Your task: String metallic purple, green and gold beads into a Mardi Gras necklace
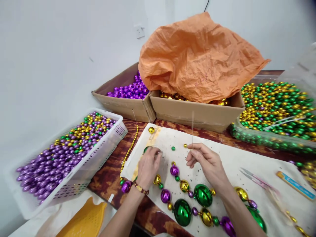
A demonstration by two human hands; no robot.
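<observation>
My right hand (pixel 206 161) pinches a thin upright needle (pixel 193 128), blurred, over the white cloth (pixel 222 148). A small gold bead (pixel 185 145) lies beside its fingertips, and a small green bead (pixel 173 148) is just left of that. On the cloth's left side, my left hand (pixel 149 166) has its fingers curled together; what they hold, if anything, is hidden. A larger green bead (pixel 146 149) shows partly behind its knuckles. Strung purple, gold and green beads, with big green balls (pixel 182 212), lie below and between the hands.
A white basket (pixel 108 158) of mixed beads stands left. Behind are cardboard boxes (pixel 197 113) under an orange sack (pixel 197 59), and a clear tub (pixel 271 140) at right. Scissors (pixel 255 177) and a blue-yellow packet (pixel 295 185) lie on the cloth. A gold bead string (pixel 128 149) hangs leftward.
</observation>
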